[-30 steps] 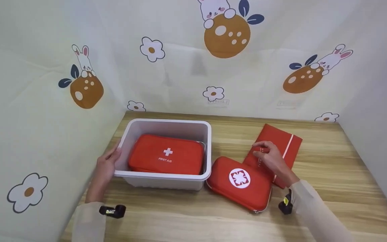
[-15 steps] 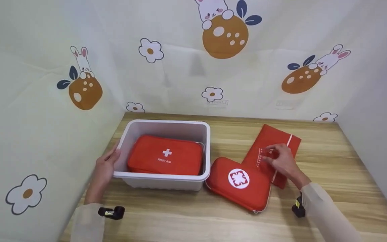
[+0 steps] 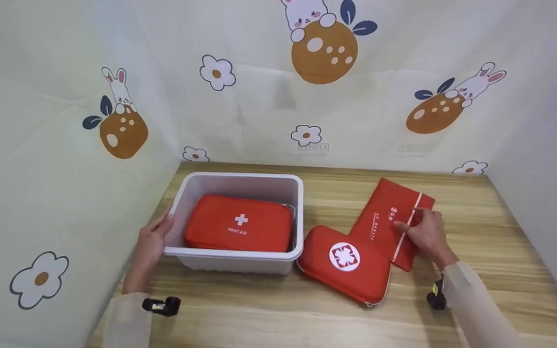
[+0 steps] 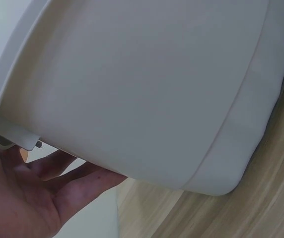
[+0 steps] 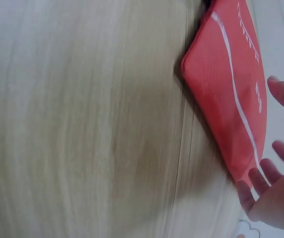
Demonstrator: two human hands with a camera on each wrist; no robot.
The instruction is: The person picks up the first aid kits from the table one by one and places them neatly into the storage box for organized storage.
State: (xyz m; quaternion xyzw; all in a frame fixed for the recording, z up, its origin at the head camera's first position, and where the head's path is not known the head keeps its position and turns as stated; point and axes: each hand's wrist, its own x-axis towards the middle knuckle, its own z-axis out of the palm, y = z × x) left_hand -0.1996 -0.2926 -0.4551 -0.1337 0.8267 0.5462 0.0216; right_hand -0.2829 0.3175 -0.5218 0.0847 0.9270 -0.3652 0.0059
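Right hand (image 3: 428,234), fingers spread, has moved to the striped end of the pouch (image 3: 386,215), left hand (image 3: 152,239) pinching the tub (image 3: 235,253); pulling could drag the overlapping case (image 3: 348,263).

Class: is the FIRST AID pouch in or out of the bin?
In: the pouch lies inside the bin, walls on every side.

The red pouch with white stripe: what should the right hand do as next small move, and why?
Probably pinch the red pouch by its striped end: the right hand is spread there, apparently holding nothing, and the red case seems to leave that end uncovered.
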